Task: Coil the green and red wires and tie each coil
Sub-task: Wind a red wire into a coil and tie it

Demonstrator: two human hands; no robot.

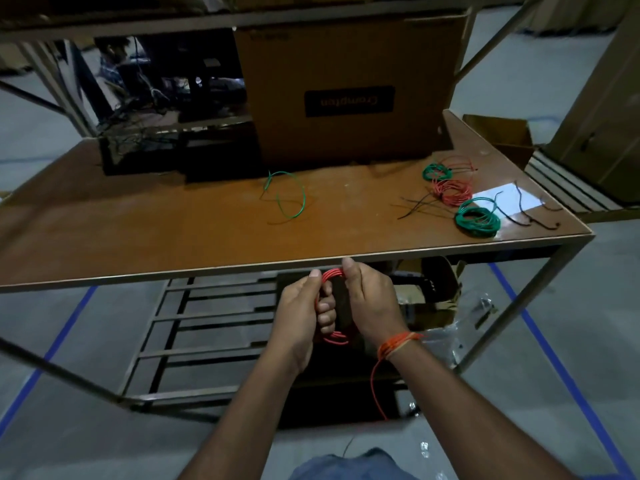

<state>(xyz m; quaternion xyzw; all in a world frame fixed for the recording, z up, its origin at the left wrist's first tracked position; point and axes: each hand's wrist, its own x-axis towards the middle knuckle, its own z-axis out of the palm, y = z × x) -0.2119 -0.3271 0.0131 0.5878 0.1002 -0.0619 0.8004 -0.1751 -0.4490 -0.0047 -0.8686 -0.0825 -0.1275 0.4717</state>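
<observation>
Plainly, both hands — left point(304, 306), right point(370, 299) — grip the red coil point(334, 303); box point(346, 91) reads "Crompton".

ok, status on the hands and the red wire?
Left hand and right hand both grip the red coil, below the table edge. Red tail hangs loose. Not tied yet. Nothing in the way.

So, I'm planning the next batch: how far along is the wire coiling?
Done, it seems: two green coils and a red coil lie at the table's right end. In hand: both hands, left and right, grip a red coil, its tail hanging. Left: tying it with a black tie, plus the loose green wire.
</observation>
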